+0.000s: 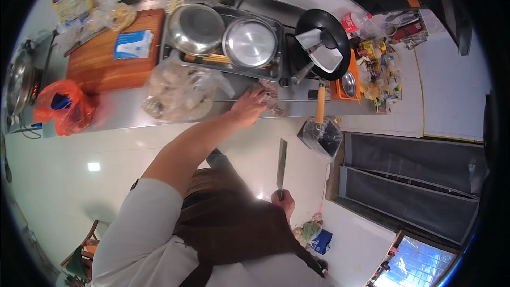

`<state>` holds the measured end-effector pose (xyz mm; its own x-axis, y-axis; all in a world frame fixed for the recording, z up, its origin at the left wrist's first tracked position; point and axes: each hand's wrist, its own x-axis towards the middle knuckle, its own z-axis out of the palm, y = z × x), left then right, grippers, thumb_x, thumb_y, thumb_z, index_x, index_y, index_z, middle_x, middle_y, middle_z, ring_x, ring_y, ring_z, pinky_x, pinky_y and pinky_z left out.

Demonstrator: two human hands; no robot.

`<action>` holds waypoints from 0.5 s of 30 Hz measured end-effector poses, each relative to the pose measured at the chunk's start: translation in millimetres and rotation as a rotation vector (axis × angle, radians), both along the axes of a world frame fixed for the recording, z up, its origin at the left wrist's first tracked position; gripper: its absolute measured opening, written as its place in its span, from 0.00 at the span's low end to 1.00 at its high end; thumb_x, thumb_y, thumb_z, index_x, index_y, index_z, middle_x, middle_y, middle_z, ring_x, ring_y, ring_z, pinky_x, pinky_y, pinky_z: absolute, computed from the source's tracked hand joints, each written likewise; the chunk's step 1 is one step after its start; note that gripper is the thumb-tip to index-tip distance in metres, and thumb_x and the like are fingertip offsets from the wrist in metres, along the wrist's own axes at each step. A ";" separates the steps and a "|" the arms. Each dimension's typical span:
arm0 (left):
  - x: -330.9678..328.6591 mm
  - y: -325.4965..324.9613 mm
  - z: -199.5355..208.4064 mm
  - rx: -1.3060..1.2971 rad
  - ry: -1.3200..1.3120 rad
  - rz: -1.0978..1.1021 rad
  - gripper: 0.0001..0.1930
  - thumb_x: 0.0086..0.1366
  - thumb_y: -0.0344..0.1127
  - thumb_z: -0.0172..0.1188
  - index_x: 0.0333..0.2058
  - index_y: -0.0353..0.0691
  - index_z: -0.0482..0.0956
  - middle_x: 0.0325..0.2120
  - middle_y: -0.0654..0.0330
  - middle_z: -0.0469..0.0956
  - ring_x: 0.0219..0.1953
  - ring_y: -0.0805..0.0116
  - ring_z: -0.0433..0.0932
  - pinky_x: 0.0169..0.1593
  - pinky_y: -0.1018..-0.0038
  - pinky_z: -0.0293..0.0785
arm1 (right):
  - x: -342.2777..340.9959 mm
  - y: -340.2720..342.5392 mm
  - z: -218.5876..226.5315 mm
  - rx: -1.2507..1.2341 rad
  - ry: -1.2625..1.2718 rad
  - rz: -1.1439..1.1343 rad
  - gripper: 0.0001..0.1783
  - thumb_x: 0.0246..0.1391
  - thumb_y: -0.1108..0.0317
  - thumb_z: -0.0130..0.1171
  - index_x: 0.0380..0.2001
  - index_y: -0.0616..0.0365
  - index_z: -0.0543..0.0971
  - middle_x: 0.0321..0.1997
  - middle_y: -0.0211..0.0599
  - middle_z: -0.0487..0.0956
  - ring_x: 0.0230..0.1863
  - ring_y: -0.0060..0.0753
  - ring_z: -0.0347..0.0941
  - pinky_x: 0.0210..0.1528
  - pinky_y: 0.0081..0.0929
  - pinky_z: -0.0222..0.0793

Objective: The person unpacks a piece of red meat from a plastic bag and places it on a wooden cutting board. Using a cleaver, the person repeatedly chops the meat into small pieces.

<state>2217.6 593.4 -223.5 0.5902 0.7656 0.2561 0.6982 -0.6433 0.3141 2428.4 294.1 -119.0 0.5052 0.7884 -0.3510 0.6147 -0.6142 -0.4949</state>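
Observation:
My left hand (251, 105) reaches over the counter's front edge. Its fingers are closed on a crumpled, brownish patterned cloth (272, 97), which lies partly on the steel top. Down by my right side, away from the counter, my right hand (284, 202) grips a kitchen knife (282, 166) with a broad straight blade, which points toward the counter. Just left of the cloth sits a clear plastic bag (178, 87) with pale lumps inside. Behind the cloth is a dark metal tray (273, 74), holding a steel basin (196, 29) and a round steel lid or pan (249, 42).
A wooden cutting board (90, 64) bears a blue-and-white packet (133, 44). Left of it stands a red plastic bag (64, 109). A black wok (340, 26) sits right, its wooden handle (320, 106) jutting past the edge. Below is a lined bin (321, 138). Bags (319, 239) lie on the floor.

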 end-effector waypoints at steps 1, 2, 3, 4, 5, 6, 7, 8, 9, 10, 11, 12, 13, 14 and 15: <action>13.3 16.5 -12.9 0.084 -0.037 0.016 0.19 0.62 0.38 0.59 0.52 0.44 0.77 0.57 0.52 0.73 0.61 0.45 0.69 0.60 0.56 0.71 | 7.9 0.9 8.5 0.017 0.020 0.004 0.12 0.48 0.65 0.64 0.30 0.63 0.80 0.18 0.36 0.76 0.21 0.28 0.72 0.27 0.31 0.70; 25.7 29.0 -25.4 0.156 -0.052 0.015 0.18 0.63 0.37 0.59 0.52 0.45 0.77 0.57 0.53 0.73 0.61 0.45 0.69 0.60 0.55 0.71 | 14.3 1.8 16.8 0.040 0.030 0.005 0.12 0.48 0.64 0.64 0.29 0.63 0.80 0.18 0.35 0.76 0.21 0.27 0.71 0.27 0.30 0.69; 31.1 37.4 -36.6 -0.013 -0.167 0.058 0.17 0.64 0.37 0.58 0.51 0.47 0.78 0.55 0.53 0.74 0.59 0.45 0.71 0.59 0.55 0.72 | 21.6 5.3 25.6 0.044 0.058 0.034 0.14 0.52 0.62 0.63 0.32 0.64 0.79 0.18 0.33 0.75 0.20 0.24 0.69 0.25 0.27 0.68; 33.2 41.0 -45.8 -0.200 -0.250 0.087 0.16 0.65 0.36 0.57 0.51 0.48 0.78 0.54 0.54 0.75 0.57 0.45 0.73 0.58 0.55 0.73 | 25.7 8.9 32.7 0.063 0.169 -0.011 0.14 0.55 0.61 0.62 0.33 0.64 0.78 0.17 0.32 0.74 0.19 0.23 0.68 0.24 0.26 0.66; 36.8 39.2 -50.8 -0.419 -0.314 0.125 0.15 0.66 0.36 0.55 0.51 0.49 0.79 0.52 0.54 0.77 0.55 0.45 0.75 0.57 0.54 0.74 | 26.3 14.6 37.2 0.101 0.262 -0.078 0.15 0.57 0.60 0.61 0.34 0.64 0.77 0.17 0.32 0.73 0.19 0.22 0.67 0.23 0.25 0.65; 38.5 32.6 -51.5 -0.459 -0.260 0.132 0.15 0.67 0.37 0.55 0.51 0.49 0.79 0.50 0.55 0.78 0.53 0.47 0.77 0.55 0.54 0.75 | 27.0 22.0 42.4 0.144 0.376 -0.134 0.15 0.60 0.59 0.60 0.35 0.64 0.76 0.16 0.31 0.73 0.18 0.21 0.66 0.22 0.24 0.63; 37.1 23.3 -47.2 -0.527 -0.188 0.157 0.15 0.68 0.37 0.54 0.51 0.48 0.79 0.48 0.55 0.79 0.50 0.48 0.79 0.53 0.55 0.76 | 29.1 30.4 49.5 0.143 0.465 -0.140 0.15 0.63 0.58 0.58 0.37 0.63 0.76 0.17 0.30 0.72 0.18 0.20 0.65 0.21 0.23 0.61; 36.9 14.8 -37.7 -0.583 -0.116 0.189 0.14 0.69 0.38 0.53 0.51 0.47 0.79 0.46 0.55 0.81 0.47 0.50 0.81 0.52 0.55 0.77 | 30.1 41.7 55.1 0.152 0.573 -0.124 0.15 0.65 0.58 0.56 0.39 0.61 0.76 0.17 0.28 0.72 0.19 0.18 0.64 0.21 0.22 0.59; 38.6 5.0 -23.1 -0.903 -0.426 0.222 0.15 0.69 0.38 0.52 0.51 0.45 0.78 0.45 0.56 0.81 0.46 0.52 0.81 0.51 0.56 0.78 | 29.0 55.9 59.1 0.166 0.686 -0.101 0.15 0.68 0.57 0.54 0.40 0.60 0.75 0.18 0.27 0.72 0.19 0.17 0.63 0.20 0.21 0.57; 38.6 -10.7 -3.7 -1.215 -0.743 0.262 0.15 0.69 0.38 0.52 0.52 0.43 0.78 0.43 0.56 0.82 0.45 0.55 0.82 0.50 0.57 0.79 | 29.0 69.5 65.6 0.131 0.766 -0.044 0.17 0.69 0.55 0.53 0.38 0.61 0.75 0.17 0.28 0.72 0.18 0.18 0.64 0.20 0.22 0.57; 33.7 -24.2 19.3 -1.506 -1.073 0.304 0.16 0.70 0.39 0.51 0.52 0.42 0.78 0.42 0.56 0.82 0.44 0.57 0.83 0.49 0.58 0.80 | 29.1 84.6 73.7 0.098 0.850 0.024 0.19 0.70 0.54 0.51 0.36 0.61 0.74 0.16 0.29 0.71 0.18 0.18 0.64 0.19 0.23 0.58; 25.4 -36.9 44.2 -1.802 -1.571 0.210 0.17 0.69 0.38 0.51 0.51 0.37 0.78 0.44 0.55 0.82 0.47 0.62 0.82 0.51 0.61 0.80 | 25.7 99.6 80.4 0.064 0.926 0.102 0.22 0.71 0.52 0.49 0.34 0.62 0.74 0.15 0.29 0.71 0.17 0.19 0.64 0.18 0.23 0.58; 17.4 -52.0 70.3 -1.880 -1.913 0.050 0.18 0.69 0.37 0.52 0.53 0.36 0.77 0.44 0.55 0.83 0.45 0.59 0.83 0.53 0.60 0.79 | 18.2 111.9 85.5 -0.006 0.931 0.161 0.23 0.73 0.51 0.45 0.33 0.62 0.74 0.16 0.30 0.72 0.17 0.19 0.65 0.19 0.23 0.60; 1.4 -59.5 94.7 -2.016 -2.084 -0.072 0.20 0.72 0.39 0.47 0.56 0.35 0.75 0.49 0.55 0.81 0.50 0.57 0.81 0.59 0.58 0.75 | 5.0 125.1 87.1 -0.027 0.950 0.222 0.23 0.73 0.52 0.45 0.33 0.62 0.74 0.16 0.30 0.72 0.17 0.20 0.65 0.20 0.23 0.60; -10.3 -69.7 118.9 -1.919 -2.181 -0.163 0.22 0.73 0.41 0.45 0.58 0.36 0.73 0.53 0.54 0.79 0.54 0.56 0.79 0.61 0.57 0.72 | -10.9 135.8 88.9 -0.048 0.967 0.287 0.23 0.73 0.52 0.44 0.33 0.61 0.74 0.16 0.30 0.72 0.17 0.20 0.64 0.20 0.23 0.61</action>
